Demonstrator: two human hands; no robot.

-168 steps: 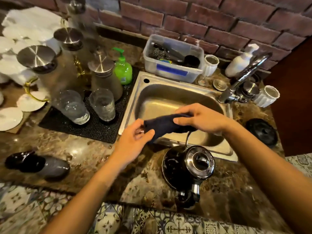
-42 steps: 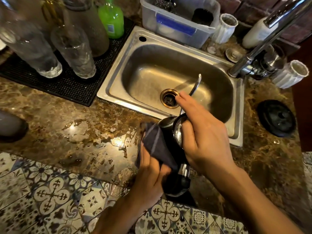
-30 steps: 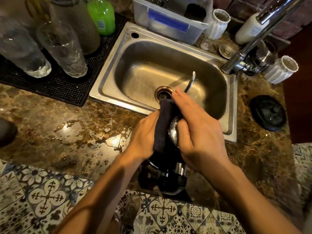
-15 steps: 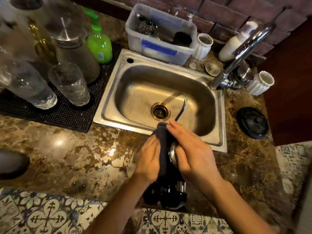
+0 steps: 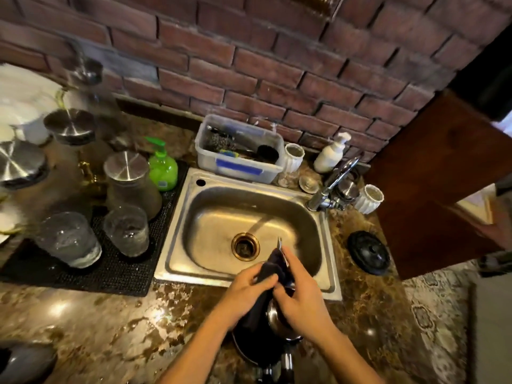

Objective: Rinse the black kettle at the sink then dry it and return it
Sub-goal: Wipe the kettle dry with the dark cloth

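Drying stage, seen from above. Nearest the viewer, the black round-bodied kettle with a polished steel top [image 5: 273, 325] stands on the wet brown marbled stone counter [image 5: 110, 328], just in front of the sink's near rim, presumably so drips fall on a surface already wet. The right hand [image 5: 300, 297] is curled over the kettle's top, apparently steadying it, with fingers pinching the dark blue-grey cloth [image 5: 273, 270]. The left hand [image 5: 245, 286] grips the same cloth lower down and presses it to the kettle's side. The cloth is drawn up around the thin curved metal spout [image 5: 279, 243], whose tip alone shows, probably to wipe it.

Beyond, the stainless steel sink basin [image 5: 210, 217] lies dry-looking, with its chrome tap [image 5: 332, 184] not running. A black round lid [image 5: 368, 252], possibly the kettle's, rests apart on the counter at right. At left, clear tumblers [image 5: 126, 231] drain upturned on a black rubber mat [image 5: 83, 275].

Farther back are a green pump bottle [image 5: 162, 169], its label unreadable, and a translucent plastic tub [image 5: 239, 151] bearing a blank blue strip.
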